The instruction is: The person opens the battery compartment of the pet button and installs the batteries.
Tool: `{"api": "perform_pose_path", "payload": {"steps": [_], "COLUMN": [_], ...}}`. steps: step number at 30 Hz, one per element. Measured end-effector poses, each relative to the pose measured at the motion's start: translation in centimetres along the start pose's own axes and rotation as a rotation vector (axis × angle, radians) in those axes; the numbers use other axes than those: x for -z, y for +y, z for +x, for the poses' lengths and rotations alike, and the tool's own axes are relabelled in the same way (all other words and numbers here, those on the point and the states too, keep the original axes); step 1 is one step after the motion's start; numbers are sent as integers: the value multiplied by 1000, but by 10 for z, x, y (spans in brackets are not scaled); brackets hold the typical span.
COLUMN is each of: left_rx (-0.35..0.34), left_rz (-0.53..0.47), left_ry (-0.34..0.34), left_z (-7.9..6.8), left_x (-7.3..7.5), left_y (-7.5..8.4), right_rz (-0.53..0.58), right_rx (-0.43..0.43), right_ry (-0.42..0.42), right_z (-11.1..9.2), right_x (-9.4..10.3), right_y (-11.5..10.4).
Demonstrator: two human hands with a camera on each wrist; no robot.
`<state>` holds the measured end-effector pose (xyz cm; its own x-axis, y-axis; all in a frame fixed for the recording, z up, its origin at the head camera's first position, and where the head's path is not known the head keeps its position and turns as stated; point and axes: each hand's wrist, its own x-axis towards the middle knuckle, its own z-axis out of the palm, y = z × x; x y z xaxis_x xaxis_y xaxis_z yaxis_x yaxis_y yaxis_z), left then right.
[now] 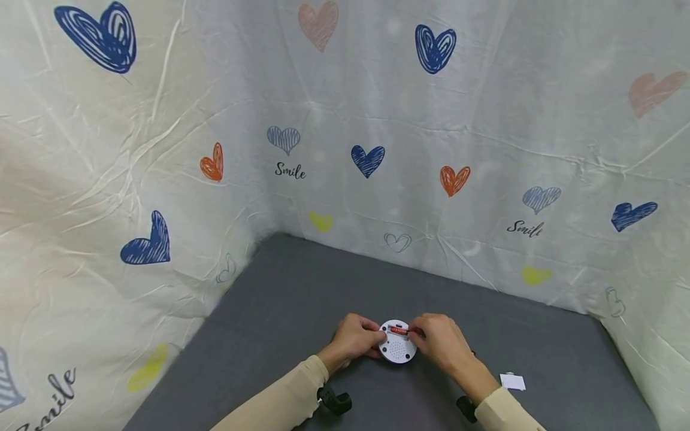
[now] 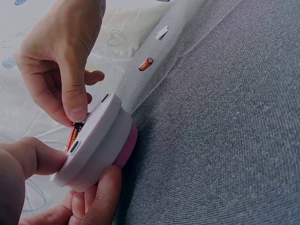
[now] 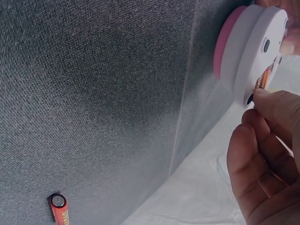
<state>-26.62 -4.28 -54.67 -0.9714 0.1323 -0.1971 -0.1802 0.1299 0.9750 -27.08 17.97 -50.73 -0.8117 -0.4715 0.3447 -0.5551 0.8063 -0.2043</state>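
A round white device (image 1: 398,350) with a pink far side is held face down, its underside showing small holes and dark feet. My left hand (image 1: 356,336) grips its rim, thumb on the underside and fingers beneath, as the left wrist view shows. A red battery (image 1: 399,330) lies in the slot of the underside. With thumb and forefinger my right hand (image 1: 439,338) pinches the battery's end at the slot's edge. In the right wrist view the thumb (image 3: 267,98) covers that end.
Another red battery (image 3: 61,208) lies on the grey table (image 1: 302,281), to the right of the device. Farther right is a small white cover (image 1: 512,381). A white curtain (image 1: 377,108) printed with hearts stands around the table's back and sides.
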Motion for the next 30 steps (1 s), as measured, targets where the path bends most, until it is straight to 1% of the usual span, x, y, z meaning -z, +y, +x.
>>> {"api": "perform_pose_path", "payload": {"steps": [12,18,22,26,30], "left_rx": [5,5,2,2,7], "left_rz": [-4,-11,-17,-21,-35], "left_ry": [-21,-40,-48,-57,-67], "left_z": [-1,0,1,1,1], "left_x": [2,3,4,4,4], "left_y": [3,2,2,2,3], "right_rz": [3,-11,-12,5,5], "right_rx": [-4,-22,-63,-117,-134], "right_ry": [-6,10,0,-32,-52], "right_z": [1,1,2,5,8], "right_x": [-3,-6,-7,-6,-5], "right_y": [-1,-1,-2,-4,-5]}}
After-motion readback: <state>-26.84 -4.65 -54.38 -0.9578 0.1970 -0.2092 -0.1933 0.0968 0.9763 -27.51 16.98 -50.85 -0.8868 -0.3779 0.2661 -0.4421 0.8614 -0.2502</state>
